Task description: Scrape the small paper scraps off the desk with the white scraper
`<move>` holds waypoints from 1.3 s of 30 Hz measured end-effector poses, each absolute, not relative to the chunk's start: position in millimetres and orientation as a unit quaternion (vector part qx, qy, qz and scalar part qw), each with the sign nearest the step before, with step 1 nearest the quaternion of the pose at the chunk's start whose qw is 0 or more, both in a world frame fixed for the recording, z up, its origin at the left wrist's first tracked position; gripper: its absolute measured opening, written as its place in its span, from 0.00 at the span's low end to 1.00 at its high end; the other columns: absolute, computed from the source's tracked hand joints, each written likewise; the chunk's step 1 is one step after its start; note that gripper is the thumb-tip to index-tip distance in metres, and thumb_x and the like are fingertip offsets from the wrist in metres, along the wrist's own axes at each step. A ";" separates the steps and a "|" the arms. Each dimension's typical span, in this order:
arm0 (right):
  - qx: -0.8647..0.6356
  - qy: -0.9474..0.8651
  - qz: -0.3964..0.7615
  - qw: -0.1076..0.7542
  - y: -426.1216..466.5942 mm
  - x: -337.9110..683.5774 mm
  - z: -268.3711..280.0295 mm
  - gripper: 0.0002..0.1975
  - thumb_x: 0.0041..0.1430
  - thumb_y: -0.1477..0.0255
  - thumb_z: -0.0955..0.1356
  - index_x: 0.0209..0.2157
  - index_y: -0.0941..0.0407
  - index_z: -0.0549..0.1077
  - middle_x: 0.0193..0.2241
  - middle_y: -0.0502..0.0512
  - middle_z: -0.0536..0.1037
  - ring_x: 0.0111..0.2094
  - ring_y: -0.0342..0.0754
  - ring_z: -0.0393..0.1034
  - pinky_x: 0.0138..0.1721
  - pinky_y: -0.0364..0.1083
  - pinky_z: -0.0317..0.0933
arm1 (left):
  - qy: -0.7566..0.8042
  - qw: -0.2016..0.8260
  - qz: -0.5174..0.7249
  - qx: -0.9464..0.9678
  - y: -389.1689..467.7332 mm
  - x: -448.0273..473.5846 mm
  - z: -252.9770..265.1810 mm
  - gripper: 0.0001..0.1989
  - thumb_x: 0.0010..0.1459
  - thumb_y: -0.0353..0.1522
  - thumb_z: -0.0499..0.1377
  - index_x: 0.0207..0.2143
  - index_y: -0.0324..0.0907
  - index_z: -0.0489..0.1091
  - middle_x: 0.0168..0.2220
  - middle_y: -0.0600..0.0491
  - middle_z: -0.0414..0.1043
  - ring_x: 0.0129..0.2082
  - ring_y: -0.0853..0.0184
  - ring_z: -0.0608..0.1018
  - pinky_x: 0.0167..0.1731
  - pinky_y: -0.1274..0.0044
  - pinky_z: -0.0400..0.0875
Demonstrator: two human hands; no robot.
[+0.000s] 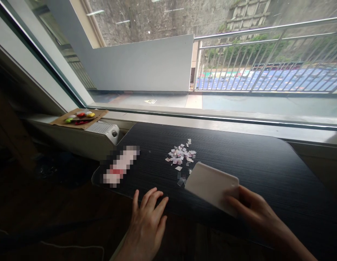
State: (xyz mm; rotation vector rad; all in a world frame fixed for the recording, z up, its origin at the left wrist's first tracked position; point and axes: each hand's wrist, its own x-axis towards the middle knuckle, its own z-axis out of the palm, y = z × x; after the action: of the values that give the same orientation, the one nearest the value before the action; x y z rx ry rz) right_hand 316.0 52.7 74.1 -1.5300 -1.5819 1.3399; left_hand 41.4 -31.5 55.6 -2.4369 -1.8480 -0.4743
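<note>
My right hand (247, 204) grips a flat white rectangular board (212, 185) by its right end, thumb on top. The board has rounded corners and a small mark or hole near one corner. It is held tilted low over the black table (252, 156). Just beyond its left end lies a loose pile of small pale paper scraps (181, 154), some tinted pink. A few clear-looking scraps (181, 180) lie nearer to me, beside the board. My left hand (149, 221) is at the table's near edge with its fingers spread, holding nothing.
A blurred-out pale and red item (121, 166) lies at the table's left end. Past it, a piece of cardboard (89, 116) with small colourful objects rests on a white slatted unit (103, 128). A window sill (212, 128) runs along the back, below the glass.
</note>
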 end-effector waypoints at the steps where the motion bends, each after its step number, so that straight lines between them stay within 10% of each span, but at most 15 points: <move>1: -0.585 -0.585 0.478 0.297 55.9 318.9 73.4 0.15 0.50 0.61 0.66 0.33 0.57 0.75 0.30 0.56 0.81 0.33 0.55 0.75 0.32 0.48 0.68 | -0.597 0.021 -0.153 -0.787 -28.7 42.8 56.1 0.24 0.53 0.22 0.52 0.51 0.46 0.68 0.49 0.48 0.71 0.53 0.57 0.69 0.57 0.49 0.52; 39: -0.552 -0.628 0.509 0.204 63.0 330.9 68.4 0.14 0.51 0.62 0.66 0.31 0.59 0.75 0.29 0.56 0.78 0.31 0.53 0.72 0.31 0.47 0.65 | -0.621 0.023 -0.097 -0.777 -28.0 32.4 53.2 0.24 0.55 0.25 0.52 0.54 0.44 0.64 0.52 0.44 0.69 0.52 0.54 0.71 0.53 0.44 0.56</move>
State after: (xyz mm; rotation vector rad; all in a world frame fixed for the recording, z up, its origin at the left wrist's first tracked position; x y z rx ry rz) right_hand 330.9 63.0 68.4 -1.5381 -1.7526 1.4197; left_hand 32.4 -28.0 53.2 -2.4071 -1.9237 -0.3006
